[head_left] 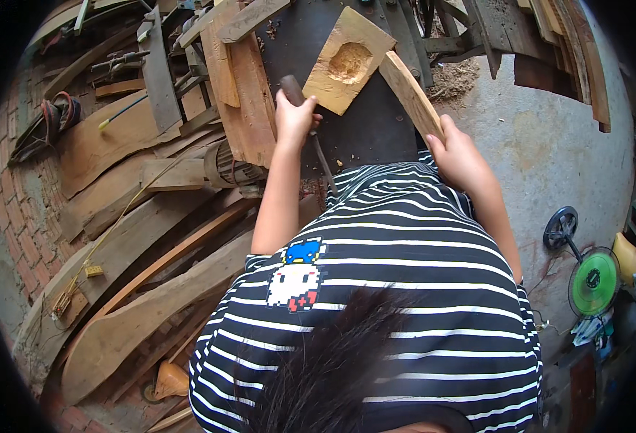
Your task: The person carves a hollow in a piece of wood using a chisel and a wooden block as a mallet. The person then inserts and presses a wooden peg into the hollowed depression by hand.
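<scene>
Dark hair (332,361) — left fingers (307,109) gripping tool (292,89), right fingers (450,130) wooden bar (410,94) — hollowed board (347,63) ahead.

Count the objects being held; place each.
2: a dark-handled tool in the left grip, left of the hollowed board, and a wooden bar in the right grip, right of it. Something small could be hidden.

The head-worn fisheye looks steeply down, close over the striped shirt (433,283), toward the dark surface (365,137).
</scene>
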`<state>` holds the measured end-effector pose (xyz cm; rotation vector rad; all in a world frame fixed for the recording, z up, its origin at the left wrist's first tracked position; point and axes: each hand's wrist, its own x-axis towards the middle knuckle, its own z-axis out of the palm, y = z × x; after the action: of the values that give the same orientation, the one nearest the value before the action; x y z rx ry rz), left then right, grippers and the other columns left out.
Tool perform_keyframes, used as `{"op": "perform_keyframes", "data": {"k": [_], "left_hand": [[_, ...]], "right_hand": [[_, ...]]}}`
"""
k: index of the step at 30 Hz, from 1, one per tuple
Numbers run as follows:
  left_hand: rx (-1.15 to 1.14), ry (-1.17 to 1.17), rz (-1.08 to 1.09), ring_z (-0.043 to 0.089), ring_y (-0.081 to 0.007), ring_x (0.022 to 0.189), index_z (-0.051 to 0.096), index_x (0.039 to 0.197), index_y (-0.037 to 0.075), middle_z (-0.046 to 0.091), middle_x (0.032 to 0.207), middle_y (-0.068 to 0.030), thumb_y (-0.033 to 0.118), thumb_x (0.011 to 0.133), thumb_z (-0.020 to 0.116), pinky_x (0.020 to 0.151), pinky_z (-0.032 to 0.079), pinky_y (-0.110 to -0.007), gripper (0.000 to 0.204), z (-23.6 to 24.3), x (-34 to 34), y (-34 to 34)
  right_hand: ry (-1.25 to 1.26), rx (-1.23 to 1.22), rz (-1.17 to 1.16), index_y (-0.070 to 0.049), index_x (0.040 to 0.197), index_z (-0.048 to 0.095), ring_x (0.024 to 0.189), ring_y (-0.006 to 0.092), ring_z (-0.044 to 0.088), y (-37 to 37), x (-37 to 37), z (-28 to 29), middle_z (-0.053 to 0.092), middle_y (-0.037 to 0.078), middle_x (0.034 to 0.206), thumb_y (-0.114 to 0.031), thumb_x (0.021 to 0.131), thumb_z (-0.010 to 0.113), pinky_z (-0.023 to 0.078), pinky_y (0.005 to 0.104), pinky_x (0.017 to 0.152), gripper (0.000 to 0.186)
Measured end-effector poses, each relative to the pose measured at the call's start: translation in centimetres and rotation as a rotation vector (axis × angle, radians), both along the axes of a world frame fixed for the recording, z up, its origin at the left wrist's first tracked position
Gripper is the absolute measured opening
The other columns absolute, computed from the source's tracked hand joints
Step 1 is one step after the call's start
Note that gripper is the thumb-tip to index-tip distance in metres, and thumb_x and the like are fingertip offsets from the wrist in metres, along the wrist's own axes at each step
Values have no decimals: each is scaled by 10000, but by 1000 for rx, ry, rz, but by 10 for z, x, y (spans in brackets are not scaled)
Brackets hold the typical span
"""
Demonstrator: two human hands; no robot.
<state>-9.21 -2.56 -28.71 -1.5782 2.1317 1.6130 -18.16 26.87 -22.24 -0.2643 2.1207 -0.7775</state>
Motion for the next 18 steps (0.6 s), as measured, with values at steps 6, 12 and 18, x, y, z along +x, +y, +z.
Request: {"op": "perform_keyframes", "data": {"k": [6, 12, 18], "left_hand": [[-109, 9, -285, 590, -134, 518, 491, 1232, -8, 626, 813, -100, 111, 774, 682, 453, 473, -287, 510, 6, -7, -25], [277, -172, -587, 527, -102, 502, 639, 1067, 33, 558, 687, -10, 66, 698, 640, 471, 435, -256, 371, 22, -4, -34], [-99, -48, -802, 618, -180, 705, 652, 1001, 42, 640, 806, -70, 133, 694, 720, 665, 501, -305, 328, 36, -15, -3]], "right_hand": [[19, -1, 3, 5, 1037, 441, 825, 431, 626, 0, -1, 0, 617, 305, 903, -214, 947, 549, 489, 463, 744, 261], [31, -152, -35, -11, 1100, 460, 815, 396, 650, -9, -16, -32, 643, 281, 906, -229, 958, 530, 494, 458, 713, 269], [-100, -150, -149, -9, 1141, 542, 826, 211, 619, -10, -30, -32, 634, 165, 895, -234, 931, 592, 498, 350, 738, 312]]}}
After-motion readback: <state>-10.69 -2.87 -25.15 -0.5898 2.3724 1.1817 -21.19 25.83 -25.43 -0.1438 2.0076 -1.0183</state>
